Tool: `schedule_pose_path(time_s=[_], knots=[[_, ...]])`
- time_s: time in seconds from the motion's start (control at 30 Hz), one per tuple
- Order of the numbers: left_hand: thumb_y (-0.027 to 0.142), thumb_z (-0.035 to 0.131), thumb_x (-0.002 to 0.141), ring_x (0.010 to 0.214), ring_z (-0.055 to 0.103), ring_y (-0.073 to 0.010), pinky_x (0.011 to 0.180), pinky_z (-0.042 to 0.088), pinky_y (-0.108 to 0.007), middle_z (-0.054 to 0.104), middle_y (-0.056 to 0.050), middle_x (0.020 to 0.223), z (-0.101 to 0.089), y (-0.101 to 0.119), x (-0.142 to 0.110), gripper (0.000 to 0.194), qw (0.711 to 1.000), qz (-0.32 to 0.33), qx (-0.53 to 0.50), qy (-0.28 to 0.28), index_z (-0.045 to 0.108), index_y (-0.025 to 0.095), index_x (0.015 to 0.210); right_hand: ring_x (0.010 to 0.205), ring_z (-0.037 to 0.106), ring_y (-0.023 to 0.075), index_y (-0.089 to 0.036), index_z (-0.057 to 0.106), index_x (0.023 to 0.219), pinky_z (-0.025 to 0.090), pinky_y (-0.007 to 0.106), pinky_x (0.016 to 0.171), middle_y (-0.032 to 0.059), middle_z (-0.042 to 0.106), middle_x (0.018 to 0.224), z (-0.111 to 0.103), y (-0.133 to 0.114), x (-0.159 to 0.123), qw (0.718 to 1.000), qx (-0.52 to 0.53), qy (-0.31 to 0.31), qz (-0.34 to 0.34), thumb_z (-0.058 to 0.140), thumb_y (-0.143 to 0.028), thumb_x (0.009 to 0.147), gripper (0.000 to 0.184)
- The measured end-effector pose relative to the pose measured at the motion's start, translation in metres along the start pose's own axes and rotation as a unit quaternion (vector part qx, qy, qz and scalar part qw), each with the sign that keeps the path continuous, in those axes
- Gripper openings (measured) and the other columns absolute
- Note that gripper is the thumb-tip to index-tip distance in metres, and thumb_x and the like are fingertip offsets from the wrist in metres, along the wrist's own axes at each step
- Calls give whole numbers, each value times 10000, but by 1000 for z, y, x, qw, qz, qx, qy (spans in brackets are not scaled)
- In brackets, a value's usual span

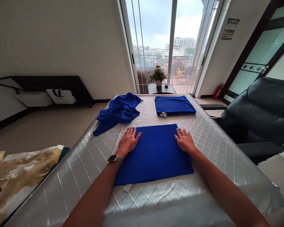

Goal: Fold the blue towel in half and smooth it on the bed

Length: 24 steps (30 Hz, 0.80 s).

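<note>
A flat blue cloth (156, 154) lies spread on the silver quilted table cover (213, 132), with a small white tag (127, 188) poking out at its near edge. My left hand (129, 140) rests palm down over its left edge, fingers stretched out. On the opposite edge, my right hand (185, 141) lies flat too, fingers spread and pointing away from me. Neither hand grips the cloth. Farther back on the left is a crumpled blue cloth (120, 110). Beyond my right hand sits a folded stack of blue cloth (175, 105) with white tags at its front edge.
A black armchair (269, 110) stands close on the right. To the left, a patterned blanket (26, 170) lies low beside the table. Past the far edge, a potted plant (158, 75) stands on a small dark table (162, 89) before the sliding glass door.
</note>
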<state>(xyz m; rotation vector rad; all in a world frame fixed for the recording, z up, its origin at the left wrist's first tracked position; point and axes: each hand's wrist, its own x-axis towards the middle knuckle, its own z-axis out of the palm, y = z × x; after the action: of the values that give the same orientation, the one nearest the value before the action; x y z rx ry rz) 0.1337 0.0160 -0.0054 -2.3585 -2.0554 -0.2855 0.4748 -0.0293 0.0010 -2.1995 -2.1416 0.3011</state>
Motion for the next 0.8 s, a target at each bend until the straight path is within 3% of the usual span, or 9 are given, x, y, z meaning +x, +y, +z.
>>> schedule_pose_path(time_s=[0.27, 0.37, 0.47, 0.67, 0.73, 0.8], knots=[[612, 140, 1020, 1545, 262, -302, 1251, 224, -512, 302, -190, 1652, -1, -6, 7, 814, 999, 10, 36, -23, 318, 50, 1581, 1579, 42, 247, -202, 125, 1654, 9, 481, 1259, 11, 109, 1716, -7, -3, -3, 999, 33, -6, 0, 147, -509, 1050, 678], [606, 190, 1015, 1531, 289, -340, 1249, 201, -538, 341, -219, 1628, -11, 7, 10, 811, 997, -8, 80, -9, 366, 30, 1557, 1580, 27, 245, -208, 116, 1656, 3, 478, 1258, 11, 97, 1718, -8, -4, -3, 999, 43, -10, 3, 142, -515, 1048, 681], [552, 225, 1029, 1532, 287, -338, 1254, 204, -502, 343, -244, 1623, -19, 51, 8, 776, 994, 19, 104, 30, 386, -16, 1533, 1580, 28, 249, -216, 115, 1656, 0, 481, 1257, 9, 98, 1719, -8, -4, -2, 999, 46, -12, 3, 139, -514, 1048, 677], [553, 155, 1054, 1528, 316, -243, 1254, 258, -420, 387, -136, 1625, -3, 186, -12, 721, 984, 176, -1, 1, 395, 95, 1557, 1578, 56, 261, -202, 149, 1652, 36, 484, 1257, 32, 129, 1715, -6, -1, -5, 1000, 22, 3, -11, 168, -464, 1056, 652], [556, 115, 1055, 1537, 292, -222, 1263, 239, -411, 378, -111, 1632, 5, 212, -17, 728, 979, 203, -30, 0, 376, 111, 1568, 1577, 63, 266, -205, 168, 1650, 52, 474, 1257, 30, 131, 1715, -5, 1, -6, 1000, 9, 8, -27, 192, -421, 1057, 631], [559, 92, 1052, 1542, 277, -223, 1268, 230, -411, 370, -118, 1634, 11, 221, -19, 747, 978, 203, -45, -9, 362, 97, 1573, 1577, 69, 268, -216, 181, 1648, 58, 466, 1258, 25, 136, 1714, -4, 3, -6, 999, 4, 14, -37, 200, -411, 1059, 621]])
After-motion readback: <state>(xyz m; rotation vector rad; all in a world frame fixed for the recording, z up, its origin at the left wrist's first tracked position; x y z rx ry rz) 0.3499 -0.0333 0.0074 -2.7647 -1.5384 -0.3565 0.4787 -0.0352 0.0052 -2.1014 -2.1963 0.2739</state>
